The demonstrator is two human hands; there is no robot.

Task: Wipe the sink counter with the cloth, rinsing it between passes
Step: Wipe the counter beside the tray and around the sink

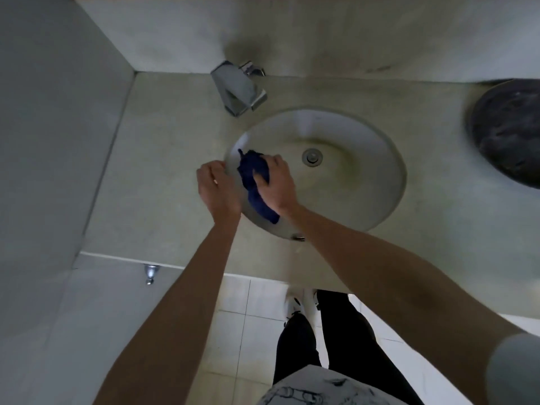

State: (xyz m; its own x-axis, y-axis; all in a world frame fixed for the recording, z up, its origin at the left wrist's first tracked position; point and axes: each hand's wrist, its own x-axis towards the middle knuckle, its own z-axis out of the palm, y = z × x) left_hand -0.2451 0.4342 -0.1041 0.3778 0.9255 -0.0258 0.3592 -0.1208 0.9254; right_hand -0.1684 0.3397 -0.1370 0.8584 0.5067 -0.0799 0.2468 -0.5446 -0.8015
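A dark blue cloth [252, 176] is bunched over the left side of the round white sink basin [365, 147]. My right hand [276, 185] grips the cloth from the right, fingers curled round it. My left hand [217, 190] sits just left of the cloth at the basin's left rim, fingers curled toward it; whether it holds the cloth is hidden. The pale counter [163, 171] surrounds the basin. A chrome tap [238, 89] stands behind the basin on the left; no water shows.
A wall [52, 127] closes the counter's left side and a backsplash runs behind it. A dark round bowl [508, 133] sits at the counter's right end. A metal valve [150, 273] sticks out below the counter's front edge. My legs stand on a tiled floor.
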